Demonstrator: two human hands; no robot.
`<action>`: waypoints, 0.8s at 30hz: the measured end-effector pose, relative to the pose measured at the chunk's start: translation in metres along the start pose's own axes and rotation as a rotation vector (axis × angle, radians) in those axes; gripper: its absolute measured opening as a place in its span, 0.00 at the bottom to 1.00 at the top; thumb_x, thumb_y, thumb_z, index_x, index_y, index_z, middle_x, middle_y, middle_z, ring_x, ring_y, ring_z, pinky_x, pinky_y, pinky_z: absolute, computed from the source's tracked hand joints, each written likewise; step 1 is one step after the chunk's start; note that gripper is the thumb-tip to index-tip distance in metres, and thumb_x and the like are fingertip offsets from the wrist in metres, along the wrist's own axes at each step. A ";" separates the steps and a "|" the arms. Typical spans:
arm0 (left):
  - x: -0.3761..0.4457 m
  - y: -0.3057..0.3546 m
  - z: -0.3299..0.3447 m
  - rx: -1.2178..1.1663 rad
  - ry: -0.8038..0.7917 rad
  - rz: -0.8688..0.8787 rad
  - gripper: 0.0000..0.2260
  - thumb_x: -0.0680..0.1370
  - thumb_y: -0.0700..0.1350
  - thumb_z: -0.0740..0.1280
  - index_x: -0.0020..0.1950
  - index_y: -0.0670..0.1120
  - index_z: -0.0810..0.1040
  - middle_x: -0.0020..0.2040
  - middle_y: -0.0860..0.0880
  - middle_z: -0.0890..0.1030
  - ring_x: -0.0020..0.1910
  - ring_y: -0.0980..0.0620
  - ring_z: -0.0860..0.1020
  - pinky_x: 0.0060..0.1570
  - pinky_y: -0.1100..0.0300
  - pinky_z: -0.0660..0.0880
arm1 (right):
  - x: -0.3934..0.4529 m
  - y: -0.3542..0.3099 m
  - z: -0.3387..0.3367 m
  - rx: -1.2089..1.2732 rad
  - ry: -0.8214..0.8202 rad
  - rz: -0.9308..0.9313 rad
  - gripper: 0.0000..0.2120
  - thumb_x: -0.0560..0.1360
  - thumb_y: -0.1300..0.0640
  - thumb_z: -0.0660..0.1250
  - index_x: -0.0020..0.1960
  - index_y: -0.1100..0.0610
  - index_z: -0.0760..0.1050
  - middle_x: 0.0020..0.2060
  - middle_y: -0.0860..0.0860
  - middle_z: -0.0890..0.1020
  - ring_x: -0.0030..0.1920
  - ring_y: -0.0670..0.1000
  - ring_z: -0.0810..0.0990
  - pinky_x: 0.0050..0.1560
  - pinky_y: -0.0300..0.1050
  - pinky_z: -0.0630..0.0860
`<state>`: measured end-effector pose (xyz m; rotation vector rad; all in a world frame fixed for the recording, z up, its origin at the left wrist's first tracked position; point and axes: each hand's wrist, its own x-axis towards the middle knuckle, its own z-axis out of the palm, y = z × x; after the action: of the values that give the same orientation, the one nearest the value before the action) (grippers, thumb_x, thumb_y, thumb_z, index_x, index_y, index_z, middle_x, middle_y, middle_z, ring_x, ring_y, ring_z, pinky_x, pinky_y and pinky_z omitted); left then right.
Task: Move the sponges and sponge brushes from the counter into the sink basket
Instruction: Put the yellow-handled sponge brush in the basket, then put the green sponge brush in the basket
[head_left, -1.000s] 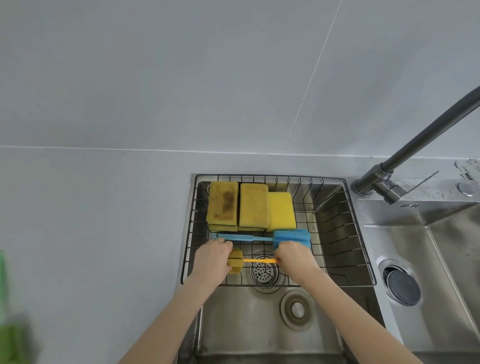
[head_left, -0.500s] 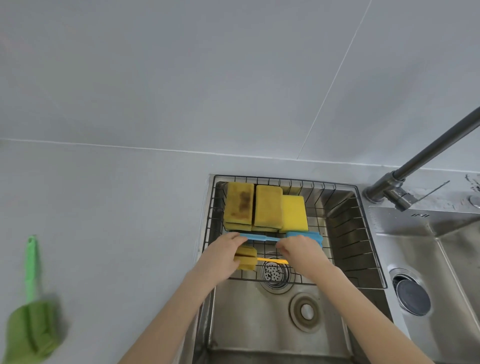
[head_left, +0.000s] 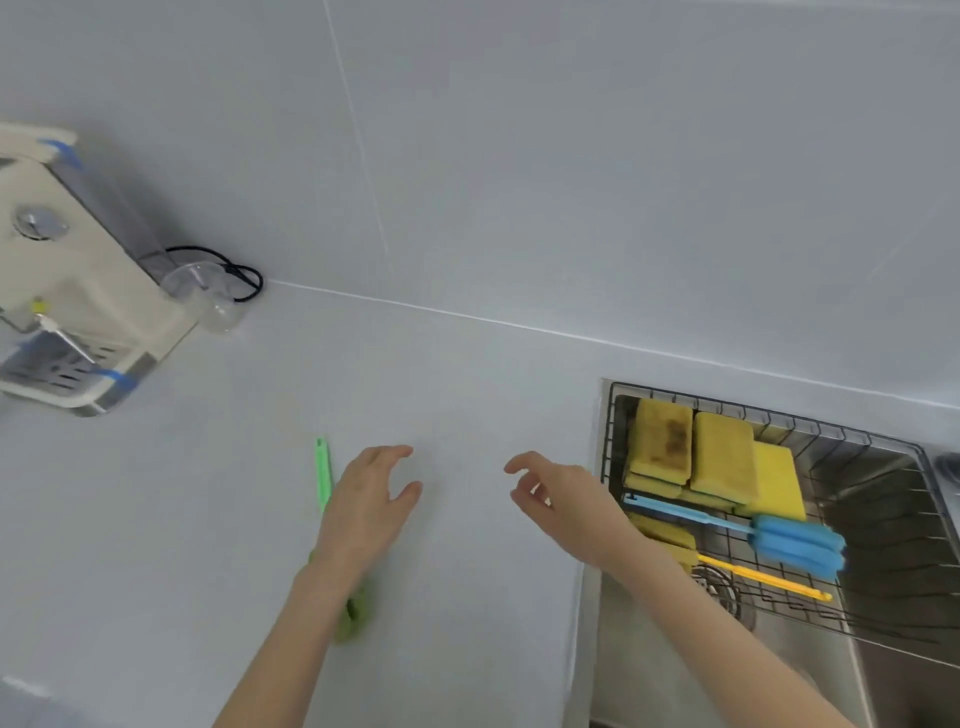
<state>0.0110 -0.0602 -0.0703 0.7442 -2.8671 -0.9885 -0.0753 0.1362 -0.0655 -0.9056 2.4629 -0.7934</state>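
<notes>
Bare counter (head_left: 467, 415) lay open between the cream appliance (head_left: 78, 270) at far left and the sink basket (head_left: 883, 525), where sponges (head_left: 722, 462) and two brushes crowded the left half; a green sponge brush (head_left: 323, 470) lay beneath the left hand (head_left: 366, 506).

Counter (head_left: 467, 395): green brush (head_left: 323, 470), cream appliance (head_left: 78, 291).

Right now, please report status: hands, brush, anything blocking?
Left hand and right hand open, empty, above counter. Green sponge brush on counter, partly under left hand, ungrasped. Path to sink basket clear.
</notes>
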 end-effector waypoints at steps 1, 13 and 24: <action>0.000 -0.015 -0.008 0.019 0.037 -0.075 0.17 0.75 0.44 0.66 0.63 0.46 0.71 0.65 0.45 0.72 0.60 0.44 0.72 0.60 0.54 0.67 | 0.007 -0.012 0.010 0.027 -0.009 -0.011 0.12 0.79 0.55 0.58 0.61 0.52 0.68 0.46 0.47 0.78 0.45 0.51 0.79 0.47 0.46 0.75; 0.018 -0.107 -0.009 -0.038 -0.016 -0.382 0.07 0.71 0.42 0.66 0.47 0.43 0.70 0.42 0.40 0.80 0.40 0.40 0.77 0.38 0.54 0.72 | 0.051 -0.076 0.072 0.095 -0.030 -0.002 0.11 0.78 0.57 0.59 0.60 0.53 0.70 0.41 0.45 0.77 0.42 0.51 0.77 0.49 0.48 0.75; 0.030 -0.056 -0.009 -0.275 0.015 -0.221 0.05 0.68 0.36 0.70 0.42 0.42 0.77 0.33 0.39 0.81 0.30 0.43 0.78 0.39 0.54 0.78 | 0.020 -0.056 0.053 0.163 0.048 0.144 0.11 0.78 0.54 0.60 0.58 0.54 0.73 0.45 0.49 0.80 0.46 0.50 0.78 0.53 0.48 0.76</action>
<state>0.0099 -0.1173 -0.1003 1.0487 -2.5979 -1.3597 -0.0358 0.0671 -0.0739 -0.6511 2.4296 -0.9578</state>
